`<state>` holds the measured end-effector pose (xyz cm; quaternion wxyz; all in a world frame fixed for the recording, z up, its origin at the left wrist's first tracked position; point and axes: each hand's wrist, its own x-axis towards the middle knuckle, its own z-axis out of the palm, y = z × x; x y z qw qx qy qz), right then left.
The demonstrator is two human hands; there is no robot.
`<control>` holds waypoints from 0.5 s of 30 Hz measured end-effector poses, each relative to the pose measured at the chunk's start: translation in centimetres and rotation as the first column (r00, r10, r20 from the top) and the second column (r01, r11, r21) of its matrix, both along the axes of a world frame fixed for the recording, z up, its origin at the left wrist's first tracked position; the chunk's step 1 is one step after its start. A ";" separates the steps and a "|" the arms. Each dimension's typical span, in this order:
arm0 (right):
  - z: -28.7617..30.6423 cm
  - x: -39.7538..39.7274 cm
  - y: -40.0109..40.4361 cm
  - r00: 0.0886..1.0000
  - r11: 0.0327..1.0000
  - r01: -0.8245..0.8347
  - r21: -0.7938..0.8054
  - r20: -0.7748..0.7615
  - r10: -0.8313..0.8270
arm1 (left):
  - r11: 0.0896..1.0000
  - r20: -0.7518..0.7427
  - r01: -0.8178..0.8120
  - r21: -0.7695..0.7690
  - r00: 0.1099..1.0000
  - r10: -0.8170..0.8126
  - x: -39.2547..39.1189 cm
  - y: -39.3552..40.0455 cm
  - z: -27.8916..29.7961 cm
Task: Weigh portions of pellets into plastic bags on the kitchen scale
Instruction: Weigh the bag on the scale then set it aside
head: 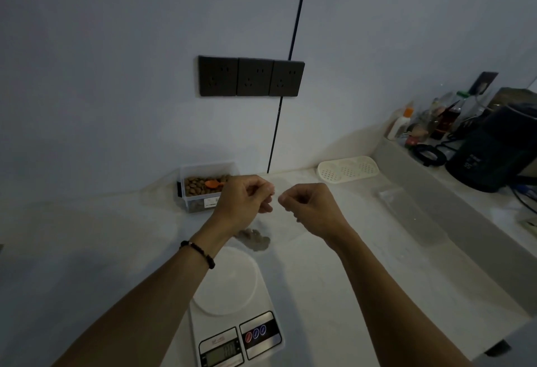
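Beyond the bare scale (232,302), left hand (244,201) and right hand (311,206) pinch a bag (270,221) holding pellets (254,240), seemingly weighed; sealing remains.

There is only one view, from a wide-angle camera on the person's head. It looks forward and down over both forearms to the counter (334,279) and the wall (116,61) behind it. The kitchen scale (232,308) is close under the camera, at the bottom edge. Straight lines bend near the borders.
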<state>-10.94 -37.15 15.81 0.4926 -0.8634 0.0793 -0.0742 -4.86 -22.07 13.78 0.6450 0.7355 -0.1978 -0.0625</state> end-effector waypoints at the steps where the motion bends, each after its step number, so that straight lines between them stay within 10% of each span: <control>1: 0.0 0.2 0.0 1.000 1.000 0.007 -0.004 0.014 -0.007 | 1.000 -0.016 0.017 -0.010 1.000 -0.017 0.2 -0.1 -0.1; 8: -0.2 0.9 -3.2 0.975 0.957 0.184 0.226 0.080 -0.207 | 0.940 -0.061 0.181 0.288 0.984 -0.170 2.4 0.2 -3.7; 15: -4.1 2.2 -8.5 0.959 0.953 0.284 0.105 -0.032 -0.282 | 0.893 -0.058 0.156 0.423 0.988 -0.145 3.7 -3.8 -5.0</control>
